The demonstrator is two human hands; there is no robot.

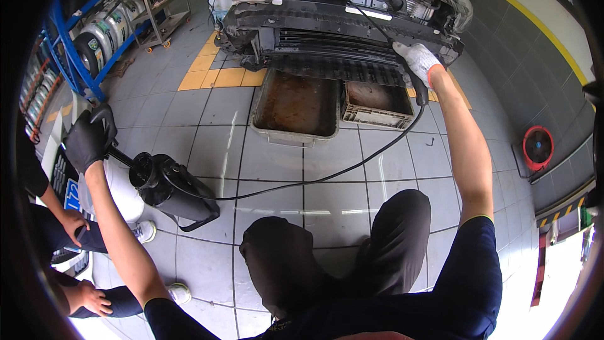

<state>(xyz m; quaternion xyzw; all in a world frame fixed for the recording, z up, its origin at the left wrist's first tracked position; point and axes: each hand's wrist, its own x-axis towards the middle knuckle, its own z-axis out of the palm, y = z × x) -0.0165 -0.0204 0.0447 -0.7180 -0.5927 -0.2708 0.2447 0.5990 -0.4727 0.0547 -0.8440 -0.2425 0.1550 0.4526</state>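
My left hand (87,141), in a black glove, is closed round the pump handle (107,119) of a black pressure sprayer (176,187). The pump rod is drawn out of the sprayer, which leans on the floor at my left. A thin black hose (302,183) runs from it across the tiles to a spray wand (372,20). In a white glove, my right hand (419,62) grips the wand by its black handle. The wand slants up and left toward the exposed front of a car (327,38), its bumper off. Whether liquid comes out, I cannot tell.
Two stained bins, a larger grey one (296,135) and a smaller crate (377,116), sit under the car's front. Close at my left is another person (78,223), hands near their knees, beside a white bucket (119,192). A tyre rack (63,31) stands far left, a red fan (538,148) right.
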